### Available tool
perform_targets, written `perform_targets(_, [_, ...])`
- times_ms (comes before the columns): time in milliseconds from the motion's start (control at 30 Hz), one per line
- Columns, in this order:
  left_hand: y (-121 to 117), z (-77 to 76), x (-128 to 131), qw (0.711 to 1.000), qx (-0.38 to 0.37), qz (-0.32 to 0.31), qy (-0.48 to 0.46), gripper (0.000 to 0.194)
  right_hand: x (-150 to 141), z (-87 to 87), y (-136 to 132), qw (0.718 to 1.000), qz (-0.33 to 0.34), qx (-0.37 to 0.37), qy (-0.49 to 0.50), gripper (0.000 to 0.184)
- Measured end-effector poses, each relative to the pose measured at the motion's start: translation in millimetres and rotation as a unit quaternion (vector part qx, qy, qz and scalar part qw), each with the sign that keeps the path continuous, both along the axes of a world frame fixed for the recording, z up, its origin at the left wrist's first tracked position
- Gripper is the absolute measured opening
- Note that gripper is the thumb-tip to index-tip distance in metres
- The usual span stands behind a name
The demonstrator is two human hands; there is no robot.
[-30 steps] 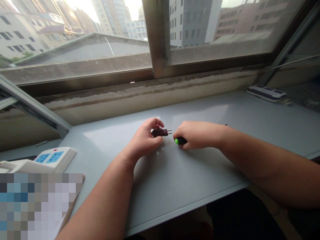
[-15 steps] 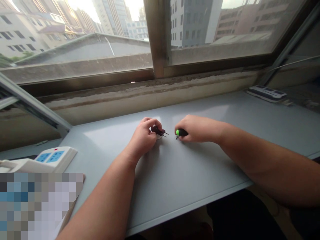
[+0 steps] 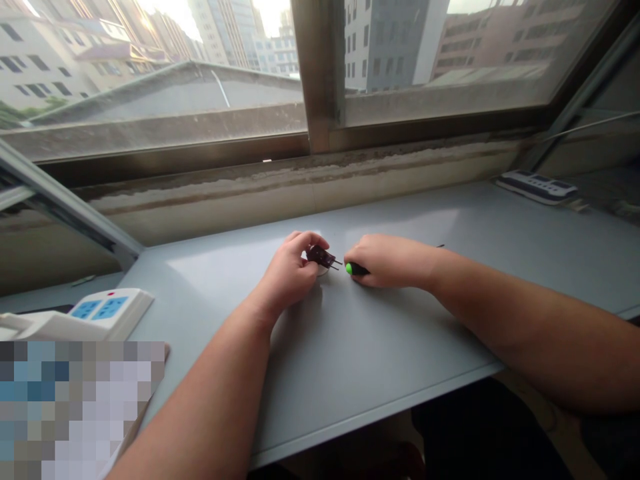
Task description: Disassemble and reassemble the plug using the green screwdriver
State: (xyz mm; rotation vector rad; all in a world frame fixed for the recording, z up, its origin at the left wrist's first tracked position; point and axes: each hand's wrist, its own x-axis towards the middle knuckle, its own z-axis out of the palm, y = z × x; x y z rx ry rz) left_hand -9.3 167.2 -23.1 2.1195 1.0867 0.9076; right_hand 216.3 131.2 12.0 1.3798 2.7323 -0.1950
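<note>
Left-hand grip (image 3: 287, 272) curled shut on dark maroon plastic two-pin plug (image 3: 320, 256), prongs pointing right, over grey tabletop (image 3: 380, 360). Right-hand grip (image 3: 393, 260) closed round black screwdriver with lime-green end (image 3: 356, 269), just beside prongs. Tip: keep plug braced, wrists low.

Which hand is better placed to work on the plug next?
Probably the right hand: it holds the screwdriver right beside the plug. The left hand is busy gripping the plug.
</note>
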Motion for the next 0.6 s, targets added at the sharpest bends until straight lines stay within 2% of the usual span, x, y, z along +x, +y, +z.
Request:
perform_targets(100, [-2.2, 0.6, 0.4, 1.0, -0.014, -0.01, -0.01, 0.038, 9.2, 3.8, 3.6, 0.999, 0.03, 0.002, 0.027, 0.013])
perform_targets(233, [-7.2, 1.2, 2.2, 0.995, -0.042, -0.086, -0.011, 0.034, 20.7, 13.5, 7.0, 0.983, 0.027, 0.037, 0.175, 0.012])
perform_targets(333, [-9.7, 2.0, 3.9, 0.991, -0.057, -0.121, -0.02, 0.032, 22.0, 15.6, 6.5, 0.965, 0.043, 0.035, 0.257, 0.014])
perform_targets(600, [-12.5, 4.8, 6.6, 0.986, -0.061, -0.146, -0.041, 0.022, 13.3, 5.7, 4.4, 0.954, 0.072, 0.031, 0.289, 0.016])
